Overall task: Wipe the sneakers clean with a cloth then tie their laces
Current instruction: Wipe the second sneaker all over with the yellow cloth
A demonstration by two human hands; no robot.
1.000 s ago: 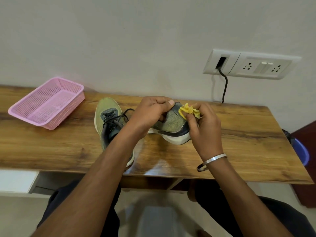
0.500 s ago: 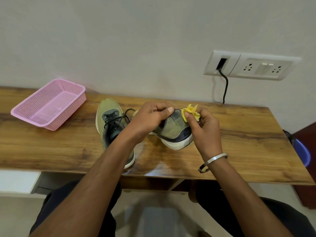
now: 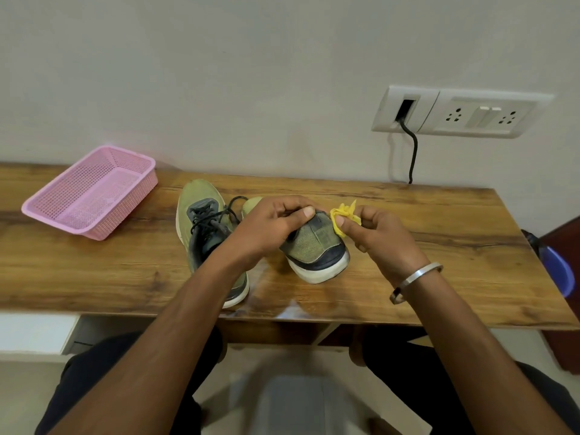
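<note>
On the wooden table (image 3: 439,246), the left hand (image 3: 270,227) gripped the sneaker (image 3: 317,249); the right hand (image 3: 379,237), pinching the cloth (image 3: 340,215), had lifted clear, so wiping paused.

- One view only, from a camera on the person's head, facing forward and tilted down over the table (image 3: 439,246).
- It sits close: both forearms enter from the bottom edge, and the left hand (image 3: 270,227) and right hand (image 3: 379,237) meet near mid-frame.
- The wide angle takes in the wall (image 3: 219,73) behind, its socket plate (image 3: 461,113), the table's full depth and the lap below.
- Straight edges bend toward the frame's sides.
</note>
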